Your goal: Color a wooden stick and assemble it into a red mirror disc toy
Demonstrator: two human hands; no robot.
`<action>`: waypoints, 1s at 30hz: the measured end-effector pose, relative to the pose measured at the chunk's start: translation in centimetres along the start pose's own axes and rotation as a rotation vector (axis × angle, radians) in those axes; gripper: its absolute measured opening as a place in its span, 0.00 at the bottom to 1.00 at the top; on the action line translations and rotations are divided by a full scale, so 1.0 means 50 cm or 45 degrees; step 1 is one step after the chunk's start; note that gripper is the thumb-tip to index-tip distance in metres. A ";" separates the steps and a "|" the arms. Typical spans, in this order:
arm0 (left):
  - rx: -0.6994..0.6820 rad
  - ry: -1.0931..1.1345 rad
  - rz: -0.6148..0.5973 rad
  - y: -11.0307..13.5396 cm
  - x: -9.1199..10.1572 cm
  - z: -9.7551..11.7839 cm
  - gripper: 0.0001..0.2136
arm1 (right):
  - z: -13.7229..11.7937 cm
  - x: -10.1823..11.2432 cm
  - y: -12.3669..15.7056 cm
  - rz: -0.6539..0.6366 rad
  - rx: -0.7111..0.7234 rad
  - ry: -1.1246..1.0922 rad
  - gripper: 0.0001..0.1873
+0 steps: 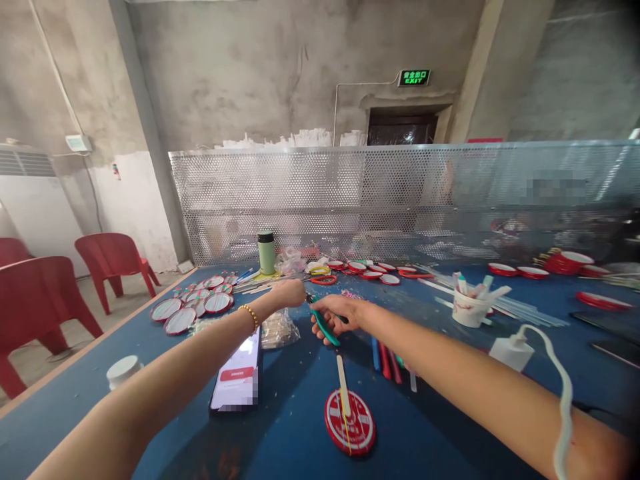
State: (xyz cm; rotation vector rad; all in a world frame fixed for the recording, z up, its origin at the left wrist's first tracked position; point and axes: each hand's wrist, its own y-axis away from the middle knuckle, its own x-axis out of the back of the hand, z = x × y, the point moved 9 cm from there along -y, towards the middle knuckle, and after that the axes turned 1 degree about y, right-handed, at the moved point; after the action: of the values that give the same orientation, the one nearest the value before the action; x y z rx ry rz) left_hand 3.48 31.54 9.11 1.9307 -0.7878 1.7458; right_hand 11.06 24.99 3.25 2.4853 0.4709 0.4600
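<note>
My right hand [337,315] is wrapped round a pair of green-handled pliers [325,327], whose dark jaws point up and left. The jaws reach close to my closed left hand [290,293]; whatever its fingers hold is hidden. A gold bead bracelet [249,317] circles my left wrist. Nearer to me lies a round red-rimmed disc [363,430] with white print, a flat wooden stick [342,380] and a thin yellow strand lying across it. Below my left forearm rests a lit phone [235,377]. A clear bag of small pale pieces [279,330] sits beside the phone's top end.
Several red-rimmed discs [217,303] are piled at left, more at the back. A green bottle [267,253] stands before the perforated metal screen [310,193]. A paper cup of sticks [469,310] and a white charger with cable [513,350] are at right; a white jar [123,371] is at left.
</note>
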 end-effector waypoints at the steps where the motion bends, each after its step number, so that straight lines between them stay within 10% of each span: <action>1: 0.044 0.008 -0.058 0.001 -0.005 -0.007 0.17 | 0.000 0.000 -0.002 0.017 0.013 0.003 0.19; 20: 0.237 0.077 -0.382 0.011 -0.041 -0.008 0.17 | 0.012 0.000 -0.018 0.108 -0.037 0.088 0.17; 30: 0.118 0.412 -0.383 0.050 0.014 -0.037 0.14 | 0.000 0.013 0.042 -0.106 0.020 -0.036 0.22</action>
State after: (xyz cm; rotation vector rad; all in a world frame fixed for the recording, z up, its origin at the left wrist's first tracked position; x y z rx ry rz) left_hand 0.47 30.79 9.89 1.6574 -0.2904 1.8603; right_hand 12.12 23.64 4.62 2.4733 0.5665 0.3891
